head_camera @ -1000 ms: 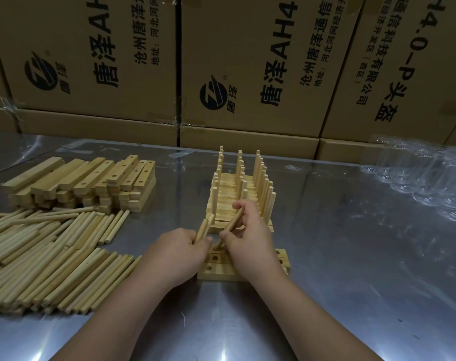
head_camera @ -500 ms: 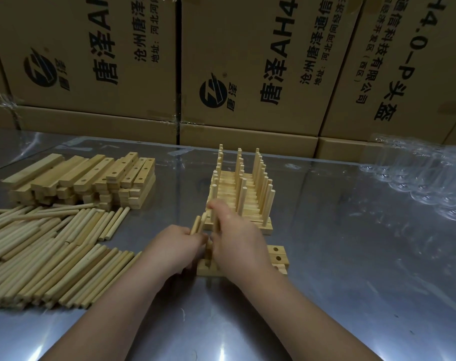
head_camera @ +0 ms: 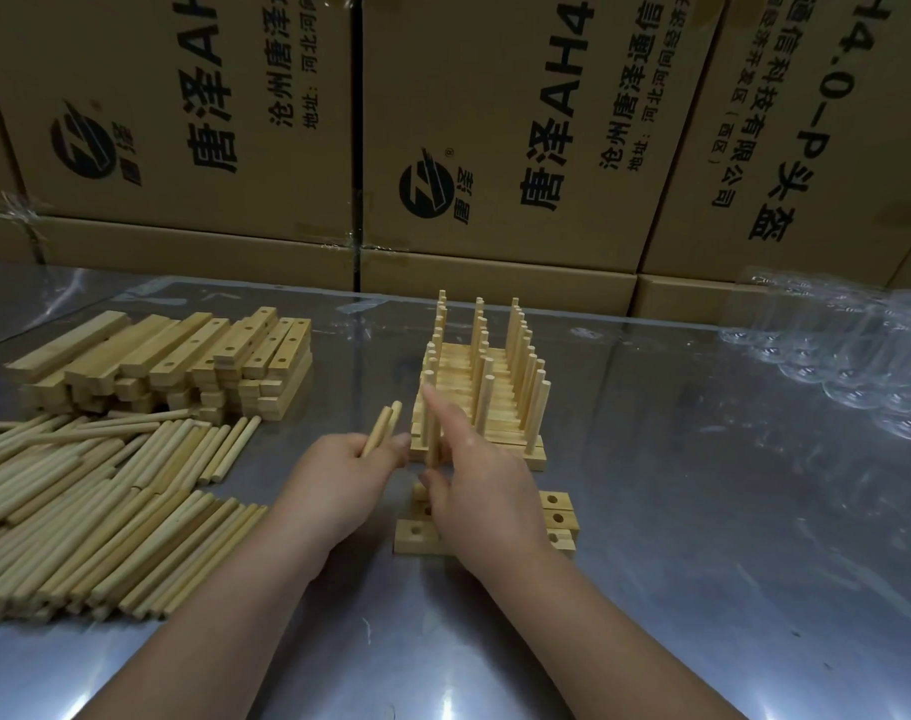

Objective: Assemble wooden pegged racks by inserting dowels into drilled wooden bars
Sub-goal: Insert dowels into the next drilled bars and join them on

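Pale yellow-tan wood throughout: the loose dowels at lower left, the drilled bars at upper left, the pegged racks at centre. The desk is glossy silver-grey. Brown cardboard boxes across the top carry black lettering and round black logos.

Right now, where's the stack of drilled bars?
Head view, left side: the stack of drilled bars lies behind the loose dowels, left of the finished racks.

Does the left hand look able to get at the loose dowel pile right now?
Probably yes: the dowel pile lies on the table just beside the left hand with nothing between them, though that hand grips two dowels, so its fingers are partly taken up.
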